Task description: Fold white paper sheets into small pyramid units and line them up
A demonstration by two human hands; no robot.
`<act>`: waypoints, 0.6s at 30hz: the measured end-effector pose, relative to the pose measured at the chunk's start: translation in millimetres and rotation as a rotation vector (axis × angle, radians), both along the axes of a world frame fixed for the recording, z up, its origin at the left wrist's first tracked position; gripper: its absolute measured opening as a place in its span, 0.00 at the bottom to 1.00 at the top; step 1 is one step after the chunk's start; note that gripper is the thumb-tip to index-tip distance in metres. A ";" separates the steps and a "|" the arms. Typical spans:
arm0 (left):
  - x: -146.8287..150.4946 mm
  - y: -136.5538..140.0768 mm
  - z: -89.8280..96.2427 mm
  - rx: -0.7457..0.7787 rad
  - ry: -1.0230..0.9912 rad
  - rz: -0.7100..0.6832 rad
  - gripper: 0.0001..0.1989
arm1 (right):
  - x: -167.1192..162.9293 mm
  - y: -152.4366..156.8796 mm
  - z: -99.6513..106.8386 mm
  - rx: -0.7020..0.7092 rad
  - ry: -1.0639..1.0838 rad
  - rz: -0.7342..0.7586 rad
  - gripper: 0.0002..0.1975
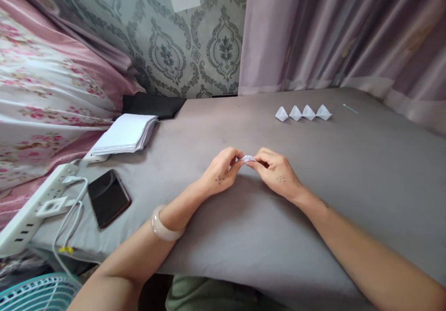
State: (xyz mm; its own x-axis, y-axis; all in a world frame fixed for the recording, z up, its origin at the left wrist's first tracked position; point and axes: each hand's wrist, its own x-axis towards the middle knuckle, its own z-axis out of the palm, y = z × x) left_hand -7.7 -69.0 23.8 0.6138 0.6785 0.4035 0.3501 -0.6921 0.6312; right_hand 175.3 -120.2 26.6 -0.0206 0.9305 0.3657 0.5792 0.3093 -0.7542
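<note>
A small folded white paper [248,158] is held up between my two hands, above the middle of the table. My left hand [223,169] pinches its left end between thumb and fingers. At the other end, my right hand [277,169] grips the paper the same way. Several fine layers show along its top edge, while both ends are hidden by my fingertips. Farther back on the right stand several folded white paper pieces [302,112] in a row, pointed at the top.
On the left lie a stack of white paper [125,132], a black phone [109,198] and a white power strip [38,206] with a plugged-in cable. A black folded item [153,105] is behind the stack. A thin white stick [350,109] rests at the far right. A blue fan [40,292] stands lower left.
</note>
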 end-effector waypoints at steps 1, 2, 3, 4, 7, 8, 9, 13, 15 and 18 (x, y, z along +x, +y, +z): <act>-2.0 0.2 3.3 -0.076 0.021 -0.033 0.09 | 1.3 -0.3 0.9 -0.033 0.010 0.016 0.15; -4.2 0.4 6.7 -0.134 0.047 -0.069 0.11 | 2.7 -0.5 1.9 -0.067 0.022 0.039 0.15; -6.3 0.6 10.0 -0.165 0.078 -0.094 0.11 | 4.1 -0.6 3.0 -0.099 0.035 0.068 0.15; -8.3 0.6 13.0 -0.182 0.108 -0.112 0.12 | 5.3 -0.7 4.4 -0.127 0.048 0.097 0.15; -12.0 -0.7 19.3 -0.211 0.172 -0.154 0.16 | 7.9 -1.1 9.5 -0.188 0.090 0.173 0.15; -12.4 -1.5 20.7 -0.226 0.178 -0.172 0.17 | 8.4 -1.4 11.4 -0.203 0.107 0.193 0.16; -12.5 -2.5 21.8 -0.236 0.172 -0.185 0.18 | 9.0 -1.7 13.2 -0.219 0.126 0.210 0.16; -10.9 -8.2 26.3 -0.305 0.068 -0.173 0.17 | 11.5 -4.0 20.4 -0.324 0.195 0.252 0.18; -10.0 -11.8 28.2 -0.386 0.007 -0.151 0.17 | 12.5 -5.8 23.7 -0.387 0.200 0.262 0.19; -9.5 -16.4 29.7 -0.449 -0.066 -0.128 0.18 | 12.3 -8.5 27.7 -0.397 0.174 0.321 0.20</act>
State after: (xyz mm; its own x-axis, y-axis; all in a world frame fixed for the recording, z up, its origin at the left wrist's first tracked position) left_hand -17.2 -85.4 53.6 0.6867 0.7155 0.1282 0.2293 -0.3806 0.8959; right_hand 187.6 -128.7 54.2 -0.2974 0.9547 0.0101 0.3587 0.1216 -0.9255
